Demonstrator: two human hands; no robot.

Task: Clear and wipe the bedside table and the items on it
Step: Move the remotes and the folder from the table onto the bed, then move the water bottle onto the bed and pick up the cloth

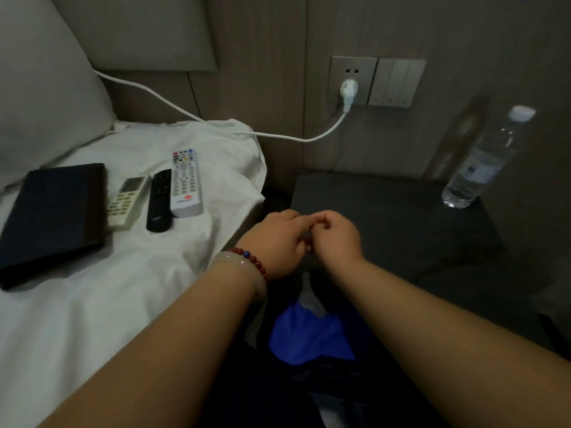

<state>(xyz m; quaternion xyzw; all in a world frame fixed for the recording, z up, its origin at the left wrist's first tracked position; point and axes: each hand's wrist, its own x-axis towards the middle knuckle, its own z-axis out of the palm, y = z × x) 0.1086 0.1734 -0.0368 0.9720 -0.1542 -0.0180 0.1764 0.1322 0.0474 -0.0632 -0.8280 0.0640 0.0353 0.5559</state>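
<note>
The dark bedside table (392, 217) stands by the wall, with a clear water bottle (482, 162) upright at its back right corner. My left hand (278, 239) and my right hand (338, 239) meet fingertip to fingertip over the table's front left corner, both closed. A blue and grey cloth (309, 332) hangs just below them, and its thin top end seems pinched between my fingers. On the white bed sheet (123, 291) to the left lie a white remote (185, 183), a black remote (159, 200), an air-conditioner remote (126, 200) and a dark folder (52, 220).
A white cable (278, 137) runs from a plug (349, 91) in the wall socket across the bed corner towards the pillow (40, 88). A switch panel (397, 83) sits beside the socket. A narrow gap separates bed and table.
</note>
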